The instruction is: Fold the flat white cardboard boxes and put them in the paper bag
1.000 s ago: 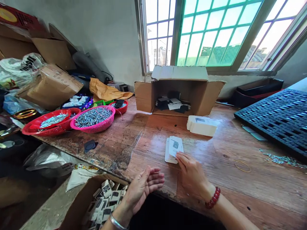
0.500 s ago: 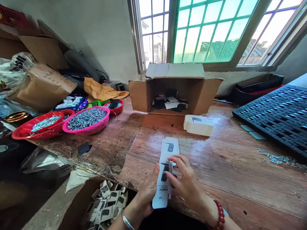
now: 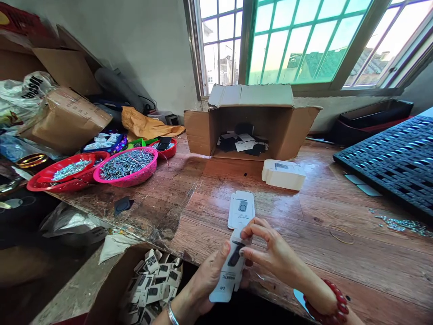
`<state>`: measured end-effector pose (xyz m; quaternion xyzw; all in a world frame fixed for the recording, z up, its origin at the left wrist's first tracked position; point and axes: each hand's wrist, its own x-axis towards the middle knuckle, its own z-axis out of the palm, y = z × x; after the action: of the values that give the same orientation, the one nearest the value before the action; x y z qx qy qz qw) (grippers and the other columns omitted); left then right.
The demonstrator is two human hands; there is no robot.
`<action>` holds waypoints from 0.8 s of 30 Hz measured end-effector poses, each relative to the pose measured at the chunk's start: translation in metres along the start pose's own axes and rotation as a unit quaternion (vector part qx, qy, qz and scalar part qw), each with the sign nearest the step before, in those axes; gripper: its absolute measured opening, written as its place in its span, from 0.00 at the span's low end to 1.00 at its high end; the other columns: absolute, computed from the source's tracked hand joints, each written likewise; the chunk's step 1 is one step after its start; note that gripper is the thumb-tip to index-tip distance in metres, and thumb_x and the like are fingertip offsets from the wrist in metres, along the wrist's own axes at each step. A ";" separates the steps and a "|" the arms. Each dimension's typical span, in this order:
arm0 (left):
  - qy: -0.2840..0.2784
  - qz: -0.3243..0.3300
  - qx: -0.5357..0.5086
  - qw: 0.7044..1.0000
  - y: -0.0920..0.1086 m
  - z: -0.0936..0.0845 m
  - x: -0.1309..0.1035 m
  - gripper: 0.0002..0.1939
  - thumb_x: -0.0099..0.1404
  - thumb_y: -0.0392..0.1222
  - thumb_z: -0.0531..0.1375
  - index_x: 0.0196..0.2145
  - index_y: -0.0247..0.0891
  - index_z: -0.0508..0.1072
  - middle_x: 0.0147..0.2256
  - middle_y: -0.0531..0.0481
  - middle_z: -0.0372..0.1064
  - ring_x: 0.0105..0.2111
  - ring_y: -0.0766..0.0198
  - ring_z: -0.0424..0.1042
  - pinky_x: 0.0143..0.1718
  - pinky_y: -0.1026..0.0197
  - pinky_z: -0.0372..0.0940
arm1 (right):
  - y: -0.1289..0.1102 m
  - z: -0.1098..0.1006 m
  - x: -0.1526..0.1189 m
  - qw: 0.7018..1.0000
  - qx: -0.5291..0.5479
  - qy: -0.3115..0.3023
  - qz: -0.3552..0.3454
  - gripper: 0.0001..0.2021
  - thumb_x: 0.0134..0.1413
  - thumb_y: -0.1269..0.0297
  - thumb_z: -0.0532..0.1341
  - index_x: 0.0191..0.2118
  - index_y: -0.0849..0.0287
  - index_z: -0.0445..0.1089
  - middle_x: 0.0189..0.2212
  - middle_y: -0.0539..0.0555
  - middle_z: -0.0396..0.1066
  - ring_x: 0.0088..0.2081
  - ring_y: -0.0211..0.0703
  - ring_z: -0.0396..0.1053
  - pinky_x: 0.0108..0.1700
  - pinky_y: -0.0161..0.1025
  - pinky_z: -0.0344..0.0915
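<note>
A small white printed carton (image 3: 223, 285) with a dark picture and the word MAGNETIC is tilted over the table's front edge. My left hand (image 3: 205, 280) is closed around its lower left side, thumb along the edge. At the upper end my right hand (image 3: 272, 247) pinches the carton's right side and top between thumb and fingers. Just beyond lies another white printed carton (image 3: 241, 208), flat on the table. Further back stands a stack of white cartons (image 3: 284, 178).
An open cardboard box (image 3: 199, 135) with black and white pieces stands under the window. Pink (image 3: 127, 181) and red (image 3: 37, 186) baskets hold metal parts at left. Below the edge, a carton box (image 3: 110, 282) holds several small boxes. A black grid tray (image 3: 389, 158) lies right.
The carton in my hands has come down and toward me, tilting more, so the flat carton beyond it shows separately. My right hand now grips near the top end.
</note>
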<state>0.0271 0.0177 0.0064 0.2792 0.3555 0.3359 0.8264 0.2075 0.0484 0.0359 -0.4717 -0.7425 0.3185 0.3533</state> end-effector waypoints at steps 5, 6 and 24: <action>-0.009 -0.018 -0.017 1.000 -0.001 -0.001 0.005 0.30 0.58 0.65 0.63 0.44 0.34 0.78 0.42 0.41 0.77 0.36 0.60 0.76 0.39 0.60 0.69 | -0.003 0.000 -0.003 0.997 -0.011 -0.013 0.071 0.10 0.45 0.79 0.60 0.23 0.56 0.63 0.24 0.46 0.65 0.28 0.39 0.64 0.30 0.34 0.62; -0.012 -0.012 -0.010 1.000 0.000 -0.001 0.006 0.29 0.59 0.64 0.63 0.44 0.34 0.78 0.41 0.41 0.77 0.35 0.61 0.76 0.39 0.61 0.69 | -0.004 -0.001 -0.004 0.997 -0.005 -0.020 0.079 0.10 0.46 0.78 0.60 0.23 0.56 0.63 0.22 0.45 0.65 0.26 0.37 0.63 0.28 0.33 0.60; 0.035 0.009 0.030 0.999 0.004 -0.003 0.017 0.28 0.53 0.62 0.69 0.33 0.29 0.79 0.26 0.45 0.76 0.22 0.66 0.71 0.26 0.66 0.63 | 0.002 0.005 0.001 0.992 0.099 -0.026 0.076 0.16 0.58 0.55 0.60 0.23 0.57 0.67 0.18 0.46 0.62 0.20 0.36 0.59 0.21 0.32 0.55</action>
<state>0.0327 0.0334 0.0007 0.2949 0.3914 0.3422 0.8017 0.2040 0.0497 0.0315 -0.4811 -0.6781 0.4289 0.3533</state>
